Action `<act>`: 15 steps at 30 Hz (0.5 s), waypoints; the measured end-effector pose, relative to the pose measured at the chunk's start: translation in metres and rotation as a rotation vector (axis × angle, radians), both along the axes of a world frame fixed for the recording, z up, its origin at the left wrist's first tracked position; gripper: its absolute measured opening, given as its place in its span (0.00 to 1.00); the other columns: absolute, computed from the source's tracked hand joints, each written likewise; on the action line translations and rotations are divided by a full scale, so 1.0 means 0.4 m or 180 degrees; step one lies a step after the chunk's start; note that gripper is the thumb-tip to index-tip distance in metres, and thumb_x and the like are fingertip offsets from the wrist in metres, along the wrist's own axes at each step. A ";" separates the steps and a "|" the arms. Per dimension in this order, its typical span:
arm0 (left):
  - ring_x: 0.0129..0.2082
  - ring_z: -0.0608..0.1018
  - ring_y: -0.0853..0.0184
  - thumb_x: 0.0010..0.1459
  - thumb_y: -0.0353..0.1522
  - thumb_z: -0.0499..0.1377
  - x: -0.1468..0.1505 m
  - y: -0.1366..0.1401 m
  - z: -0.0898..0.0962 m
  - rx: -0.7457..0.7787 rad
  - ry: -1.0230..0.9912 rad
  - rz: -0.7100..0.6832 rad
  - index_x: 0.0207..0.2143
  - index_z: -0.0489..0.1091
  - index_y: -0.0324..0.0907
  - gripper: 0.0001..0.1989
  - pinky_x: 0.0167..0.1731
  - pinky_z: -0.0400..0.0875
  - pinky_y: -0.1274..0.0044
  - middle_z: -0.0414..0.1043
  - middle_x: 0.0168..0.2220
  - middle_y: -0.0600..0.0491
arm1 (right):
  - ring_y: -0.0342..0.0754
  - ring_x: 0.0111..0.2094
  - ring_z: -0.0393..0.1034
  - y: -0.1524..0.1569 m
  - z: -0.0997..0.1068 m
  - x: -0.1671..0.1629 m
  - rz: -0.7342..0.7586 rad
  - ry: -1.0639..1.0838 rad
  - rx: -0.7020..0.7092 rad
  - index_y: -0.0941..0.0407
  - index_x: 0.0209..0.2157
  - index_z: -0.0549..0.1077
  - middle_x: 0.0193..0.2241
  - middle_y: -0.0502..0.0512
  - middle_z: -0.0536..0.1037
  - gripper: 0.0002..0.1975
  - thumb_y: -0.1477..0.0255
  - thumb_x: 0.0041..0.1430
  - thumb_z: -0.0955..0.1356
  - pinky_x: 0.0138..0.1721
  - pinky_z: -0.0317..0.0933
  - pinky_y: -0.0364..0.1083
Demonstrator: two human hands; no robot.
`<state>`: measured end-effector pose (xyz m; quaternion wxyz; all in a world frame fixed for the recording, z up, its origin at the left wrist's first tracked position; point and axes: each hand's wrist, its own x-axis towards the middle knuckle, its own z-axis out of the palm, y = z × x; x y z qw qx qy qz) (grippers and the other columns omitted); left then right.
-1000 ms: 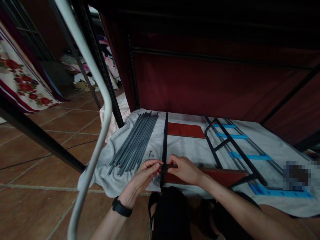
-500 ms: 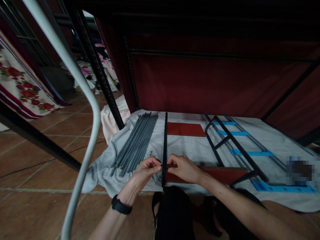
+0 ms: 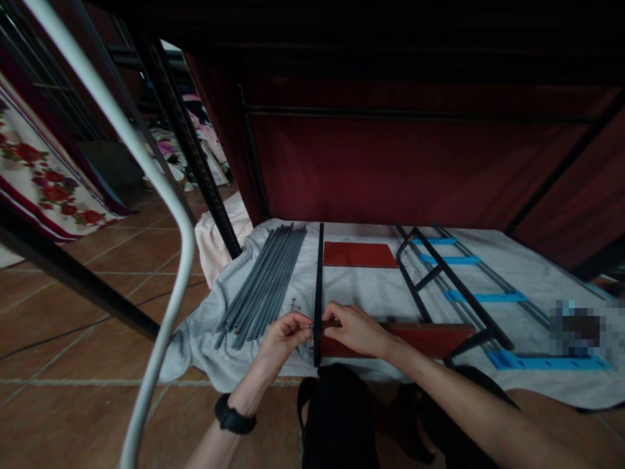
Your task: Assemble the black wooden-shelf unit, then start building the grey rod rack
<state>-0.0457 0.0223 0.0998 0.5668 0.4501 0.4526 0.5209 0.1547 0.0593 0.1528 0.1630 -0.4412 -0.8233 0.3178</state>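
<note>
My left hand (image 3: 287, 333) pinches a small metal screw (image 3: 310, 326) at the left side of a thin black metal bar (image 3: 319, 286). Across the bar, my right hand (image 3: 352, 329) grips the upper edge of a reddish-brown board (image 3: 424, 340), which stands on its long edge with its end against the bar. A second reddish board (image 3: 360, 255) lies farther back, between the bar and a black angled metal frame (image 3: 432, 277). Loose screws (image 3: 294, 304) rest on the cloth just beyond my left hand.
A bundle of grey metal rods (image 3: 266, 280) lies on the grey cloth (image 3: 215, 358) at the left. To the right are rods joined by blue crosspieces (image 3: 486, 296). A white curved pole (image 3: 183, 260) rises close by on the left, and black posts (image 3: 200, 156) stand around.
My left hand has tipped slightly, and the metal screw in its fingertips shows more clearly at the bar. The view has shifted a little; my right hand keeps its grip on the board.
</note>
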 end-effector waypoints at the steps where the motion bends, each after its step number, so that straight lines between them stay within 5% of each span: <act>1: 0.29 0.74 0.71 0.41 0.36 0.74 0.001 -0.003 0.000 -0.0026 -0.0059 0.0015 0.33 0.77 0.39 0.17 0.33 0.68 0.80 0.74 0.28 0.54 | 0.47 0.36 0.74 0.001 -0.001 0.001 0.0022 -0.0002 0.0029 0.53 0.38 0.72 0.34 0.49 0.79 0.06 0.68 0.58 0.69 0.34 0.56 0.43; 4: 0.30 0.75 0.69 0.42 0.39 0.74 0.010 -0.009 -0.005 -0.0144 -0.0239 0.0180 0.37 0.77 0.39 0.20 0.33 0.70 0.78 0.75 0.29 0.53 | 0.48 0.37 0.74 0.001 -0.003 0.002 0.0050 -0.0037 0.0133 0.52 0.38 0.72 0.35 0.49 0.80 0.06 0.68 0.58 0.69 0.34 0.55 0.44; 9: 0.21 0.68 0.74 0.46 0.41 0.72 0.028 -0.009 -0.011 -0.0111 -0.0044 0.0365 0.29 0.75 0.38 0.16 0.25 0.64 0.80 0.69 0.20 0.57 | 0.47 0.36 0.73 -0.002 0.000 0.003 0.0047 -0.0111 0.0180 0.52 0.39 0.71 0.34 0.49 0.79 0.06 0.68 0.59 0.68 0.33 0.54 0.43; 15: 0.28 0.73 0.72 0.43 0.37 0.74 0.030 -0.020 0.013 -0.0117 -0.0123 0.0421 0.35 0.77 0.39 0.18 0.30 0.68 0.80 0.73 0.28 0.54 | 0.48 0.39 0.74 -0.004 0.004 0.005 0.0163 -0.0260 0.0284 0.51 0.41 0.71 0.38 0.50 0.80 0.07 0.69 0.61 0.67 0.36 0.57 0.44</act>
